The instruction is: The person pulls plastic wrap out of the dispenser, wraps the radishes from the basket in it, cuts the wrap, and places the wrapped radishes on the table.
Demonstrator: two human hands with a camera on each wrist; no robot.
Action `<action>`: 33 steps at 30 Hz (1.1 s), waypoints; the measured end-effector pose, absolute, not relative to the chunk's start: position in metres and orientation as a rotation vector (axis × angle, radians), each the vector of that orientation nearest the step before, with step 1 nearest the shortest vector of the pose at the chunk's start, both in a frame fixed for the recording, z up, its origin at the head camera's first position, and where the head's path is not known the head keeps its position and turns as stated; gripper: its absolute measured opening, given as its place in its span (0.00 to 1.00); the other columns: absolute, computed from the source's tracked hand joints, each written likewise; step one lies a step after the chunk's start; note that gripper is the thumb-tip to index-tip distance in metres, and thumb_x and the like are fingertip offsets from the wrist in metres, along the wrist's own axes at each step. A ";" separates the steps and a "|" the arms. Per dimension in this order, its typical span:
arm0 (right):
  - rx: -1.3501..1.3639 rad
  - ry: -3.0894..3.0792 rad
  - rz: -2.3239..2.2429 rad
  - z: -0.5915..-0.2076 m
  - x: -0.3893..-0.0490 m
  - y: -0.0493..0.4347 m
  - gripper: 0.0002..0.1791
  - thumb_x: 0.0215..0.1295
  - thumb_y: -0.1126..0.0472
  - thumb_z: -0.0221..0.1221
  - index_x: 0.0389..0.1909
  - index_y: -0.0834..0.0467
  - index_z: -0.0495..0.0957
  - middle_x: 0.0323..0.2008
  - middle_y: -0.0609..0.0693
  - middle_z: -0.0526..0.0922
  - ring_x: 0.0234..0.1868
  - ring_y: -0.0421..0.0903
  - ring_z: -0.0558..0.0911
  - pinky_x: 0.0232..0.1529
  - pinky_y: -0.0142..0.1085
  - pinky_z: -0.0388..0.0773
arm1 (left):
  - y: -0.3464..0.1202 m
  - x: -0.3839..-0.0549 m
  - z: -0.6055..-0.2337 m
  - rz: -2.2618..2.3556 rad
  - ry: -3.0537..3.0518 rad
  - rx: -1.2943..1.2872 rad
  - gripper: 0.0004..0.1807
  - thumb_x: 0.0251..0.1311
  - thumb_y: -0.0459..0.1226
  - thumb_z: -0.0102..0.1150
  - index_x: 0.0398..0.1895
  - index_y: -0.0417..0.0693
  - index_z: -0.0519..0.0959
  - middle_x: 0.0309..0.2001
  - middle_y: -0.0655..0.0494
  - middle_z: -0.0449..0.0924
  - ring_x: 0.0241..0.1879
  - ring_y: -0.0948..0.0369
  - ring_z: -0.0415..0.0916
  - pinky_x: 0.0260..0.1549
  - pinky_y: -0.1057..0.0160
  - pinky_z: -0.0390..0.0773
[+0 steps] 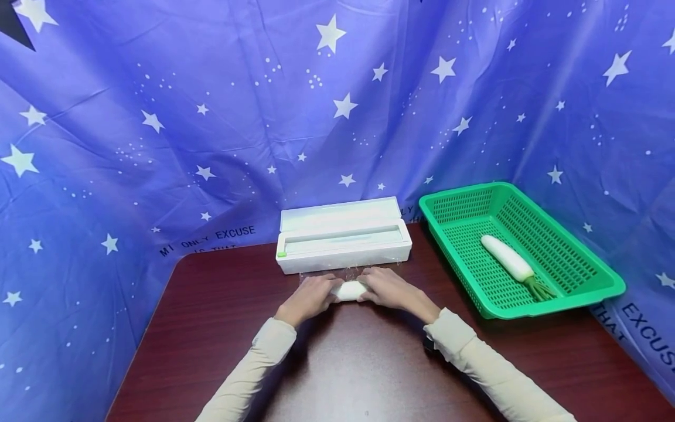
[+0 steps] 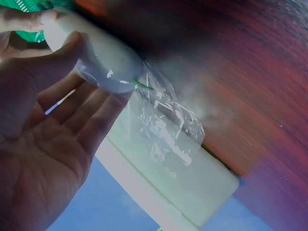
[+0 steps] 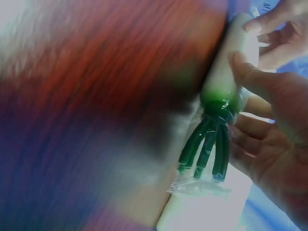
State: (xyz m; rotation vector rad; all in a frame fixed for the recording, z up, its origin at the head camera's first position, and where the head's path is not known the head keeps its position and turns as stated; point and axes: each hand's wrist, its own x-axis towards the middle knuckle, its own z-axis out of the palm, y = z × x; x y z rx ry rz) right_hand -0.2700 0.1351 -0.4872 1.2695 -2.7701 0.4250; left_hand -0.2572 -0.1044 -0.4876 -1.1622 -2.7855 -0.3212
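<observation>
Both hands hold a white radish point(image 1: 349, 291) with green stalks, lying crosswise just in front of the white box. Clear plastic film point(image 2: 166, 122) is around it, and loose film sticks out past its tip in the left wrist view. My left hand point(image 1: 312, 296) grips the tip end, thumb on the near side and fingers behind. My right hand point(image 1: 391, 288) grips the leafy end the same way; the green stalks point(image 3: 207, 147) show under film in the right wrist view. The white film box point(image 1: 345, 258) stands behind, its lid point(image 1: 340, 215) raised.
A green perforated basket point(image 1: 459, 266) stands at the right, with a second white radish point(image 1: 507, 258) lying inside it. The dark red wooden table point(image 1: 211, 328) ends at a blue star-patterned cloth point(image 1: 232, 117) hanging behind. A small green piece point(image 1: 282, 254) sits at the box's left front edge.
</observation>
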 end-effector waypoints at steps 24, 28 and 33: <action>1.167 -2.758 0.543 -0.483 -0.258 0.143 0.19 0.69 0.53 0.68 0.53 0.61 0.83 0.59 0.62 0.79 0.62 0.59 0.75 0.61 0.60 0.74 | -0.099 -0.243 -0.490 -0.473 -2.655 -1.112 0.28 0.51 0.29 0.79 0.57 0.40 0.82 0.55 0.46 0.85 0.53 0.50 0.85 0.52 0.52 0.84; 1.166 -2.720 0.453 -0.486 -0.257 0.143 0.25 0.62 0.54 0.74 0.57 0.61 0.82 0.52 0.58 0.77 0.55 0.55 0.75 0.52 0.53 0.76 | -0.095 -0.247 -0.494 -0.395 -2.635 -1.091 0.29 0.50 0.31 0.80 0.58 0.40 0.81 0.54 0.48 0.85 0.50 0.51 0.85 0.47 0.52 0.85; 1.197 -2.533 0.288 -0.500 -0.257 0.140 0.33 0.54 0.56 0.78 0.59 0.61 0.78 0.46 0.54 0.79 0.49 0.52 0.78 0.42 0.46 0.76 | -0.089 -0.252 -0.499 -0.271 -2.598 -1.095 0.30 0.49 0.33 0.82 0.57 0.42 0.81 0.50 0.50 0.84 0.48 0.52 0.85 0.44 0.53 0.86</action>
